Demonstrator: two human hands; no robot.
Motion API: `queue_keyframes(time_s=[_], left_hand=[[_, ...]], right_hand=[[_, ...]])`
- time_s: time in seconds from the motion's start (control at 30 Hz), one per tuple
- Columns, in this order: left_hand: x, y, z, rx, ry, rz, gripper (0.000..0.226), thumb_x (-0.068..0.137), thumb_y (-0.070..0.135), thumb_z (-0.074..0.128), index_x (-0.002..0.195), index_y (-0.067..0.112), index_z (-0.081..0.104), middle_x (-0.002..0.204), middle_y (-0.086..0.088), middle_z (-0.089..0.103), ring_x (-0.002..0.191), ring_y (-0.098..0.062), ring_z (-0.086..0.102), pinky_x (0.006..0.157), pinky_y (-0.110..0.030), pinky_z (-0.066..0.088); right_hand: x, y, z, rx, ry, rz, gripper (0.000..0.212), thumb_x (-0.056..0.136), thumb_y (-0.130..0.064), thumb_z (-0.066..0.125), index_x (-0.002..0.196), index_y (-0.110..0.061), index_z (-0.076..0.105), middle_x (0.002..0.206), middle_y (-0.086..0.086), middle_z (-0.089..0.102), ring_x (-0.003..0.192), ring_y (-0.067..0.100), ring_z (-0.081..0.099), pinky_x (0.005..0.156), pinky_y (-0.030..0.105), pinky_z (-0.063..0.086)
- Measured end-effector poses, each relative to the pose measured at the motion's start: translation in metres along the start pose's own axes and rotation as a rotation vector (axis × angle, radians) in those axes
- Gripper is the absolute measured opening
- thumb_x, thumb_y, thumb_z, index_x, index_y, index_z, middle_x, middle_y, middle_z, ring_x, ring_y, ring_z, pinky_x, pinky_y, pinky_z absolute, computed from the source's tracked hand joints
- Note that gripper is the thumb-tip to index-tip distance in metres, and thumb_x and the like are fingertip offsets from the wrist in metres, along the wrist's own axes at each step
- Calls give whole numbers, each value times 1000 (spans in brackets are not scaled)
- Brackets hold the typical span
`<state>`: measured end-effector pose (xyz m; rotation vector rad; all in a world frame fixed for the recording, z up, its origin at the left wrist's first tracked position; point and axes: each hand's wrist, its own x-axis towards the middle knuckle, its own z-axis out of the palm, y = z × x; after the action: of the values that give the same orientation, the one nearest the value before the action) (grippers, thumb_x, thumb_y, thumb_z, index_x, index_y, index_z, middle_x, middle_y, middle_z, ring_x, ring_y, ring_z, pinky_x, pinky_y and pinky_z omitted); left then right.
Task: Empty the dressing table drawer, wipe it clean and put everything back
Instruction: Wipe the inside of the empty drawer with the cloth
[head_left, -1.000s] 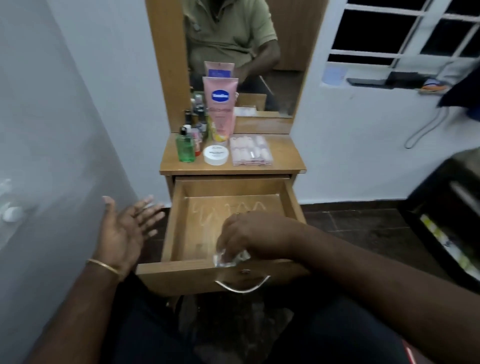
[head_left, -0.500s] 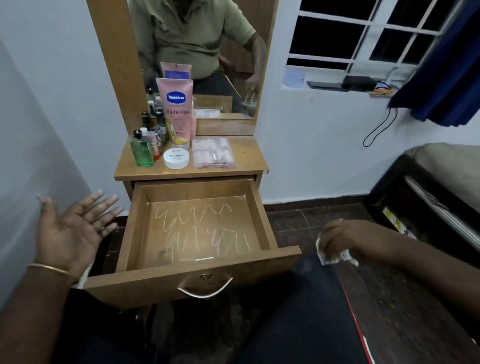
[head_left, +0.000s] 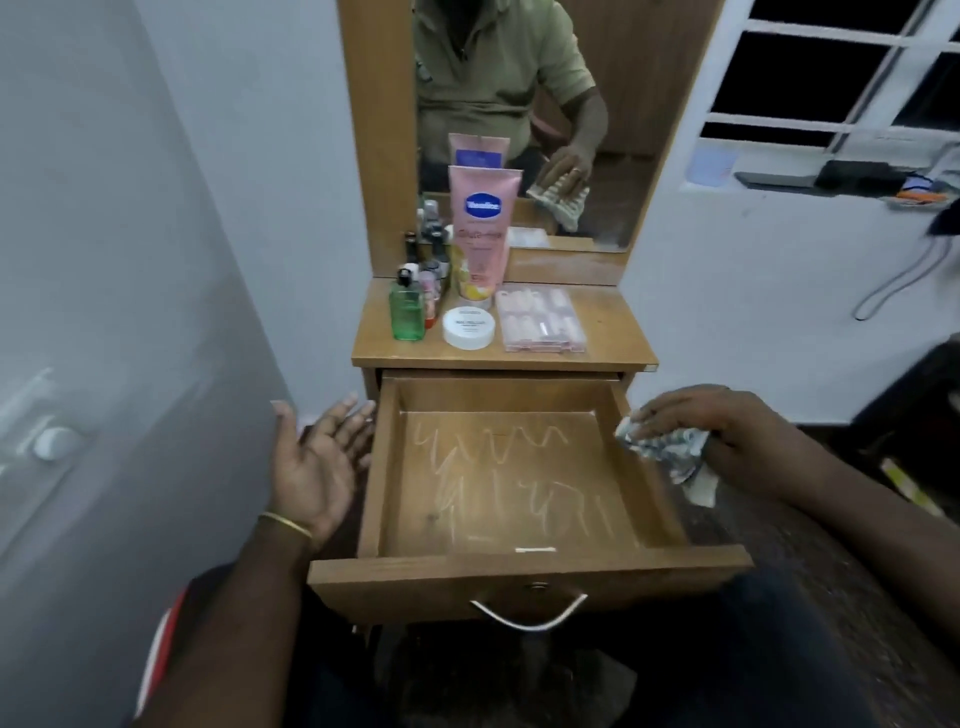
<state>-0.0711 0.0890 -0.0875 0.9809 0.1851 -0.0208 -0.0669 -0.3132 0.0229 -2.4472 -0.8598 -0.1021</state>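
Cloth (head_left: 662, 447) bunched in right hand (head_left: 711, 423) beside drawer (head_left: 524, 577) rim; left hand (head_left: 317, 462) splayed, holding nothing.

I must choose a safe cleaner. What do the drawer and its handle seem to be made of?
The drawer looks like wood or wood-look board, with a matte brown grain and pale streaks on its floor. The handle seems to be metal: thin, curved and pale silver.

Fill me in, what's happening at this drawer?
A person is cleaning out a dressing table drawer. It is pulled open and emptied, with pale squiggly streaks across its floor. The right hand grips a crumpled cloth at the drawer's right wall. The left hand hovers open beside the left wall. The toiletries, including a tube, jar and green bottle, sit on the tabletop.
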Motion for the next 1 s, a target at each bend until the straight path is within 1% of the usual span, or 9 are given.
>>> queue_keyframes(time_s=[0.13,0.2,0.3,0.37,0.5,0.57,0.73,0.87,1.0], left_hand=[[9,-6,2,-117,38,7,99,83,82,13,153,13,25,149,-10,45,139,-24,40,118,-41,23],[11,-6,2,-152,33,16,102,81,82,14,155,13,19,153,-10,40,140,-23,37,120,-42,19],[14,-11,4,-152,3,21,103,81,83,14,156,13,13,152,-12,40,140,-23,38,121,-44,18],[17,-14,3,-134,-2,17,105,77,84,15,155,14,12,152,-13,41,139,-22,40,121,-45,19],[19,-17,3,-115,-8,6,107,75,85,15,156,17,9,156,-11,34,142,-19,35,122,-45,16],[20,-16,4,-106,-10,9,106,76,85,13,156,16,9,156,-11,33,142,-19,34,122,-43,17],[20,-13,5,-130,-19,-13,111,71,85,16,154,12,18,144,-7,49,129,-17,49,105,-30,38],[19,-12,4,-68,-41,-57,111,72,85,10,153,11,26,155,-5,36,138,-16,37,120,-43,20],[20,-13,3,33,-23,-73,109,72,85,11,150,12,32,149,-2,43,134,-13,41,117,-39,25]], right_hand=[[75,-59,61,47,-63,-14,41,77,-2,55,107,-19,77,116,-4,72,108,9,65,93,30,53],[111,-81,97,9,-53,69,42,82,1,61,110,-26,74,118,-5,71,106,13,64,91,36,53],[154,-100,140,-92,54,275,40,88,-10,60,119,-32,68,118,-7,68,98,15,62,82,37,55],[172,-106,160,-184,31,308,39,89,-16,61,123,-33,66,120,-7,67,103,17,62,84,37,55],[189,-116,186,-333,-8,251,28,89,-15,59,114,-26,66,118,-3,65,112,24,59,84,37,53],[194,-120,190,-405,-49,221,30,91,-14,57,118,-24,63,123,-2,62,114,25,57,82,36,50],[180,-139,180,-488,-172,77,29,94,-16,56,122,-19,64,125,2,61,112,25,55,82,37,52],[143,-159,174,-440,-351,-64,36,89,-19,64,126,-20,63,126,3,61,111,24,55,91,40,51],[113,-160,168,-297,-464,-120,34,89,-25,66,123,-27,67,123,-2,63,110,23,55,87,41,52]])
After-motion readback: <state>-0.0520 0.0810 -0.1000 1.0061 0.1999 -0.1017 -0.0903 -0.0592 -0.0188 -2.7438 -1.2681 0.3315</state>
